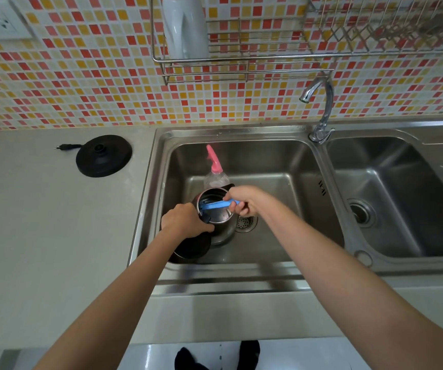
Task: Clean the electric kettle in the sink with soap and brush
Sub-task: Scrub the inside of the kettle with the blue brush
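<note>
we are gripping kettle point(215, 209) with left hand point(183, 220) for bracing; right hand point(244, 201) fingers curling round brush point(216, 204), reaching interior.

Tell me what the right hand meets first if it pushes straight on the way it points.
Probably the kettle, at its rim: the right hand points left, with its brush reaching inside. Depth is unclear.

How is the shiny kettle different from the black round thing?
The shiny steel electric kettle sits in the steel sink, gripped by the left hand; the flat black round kettle base lies untouched on the grey counter. The kettle is tall and open, with the blue brush inside; the base is a low disc. Both are round.
</note>
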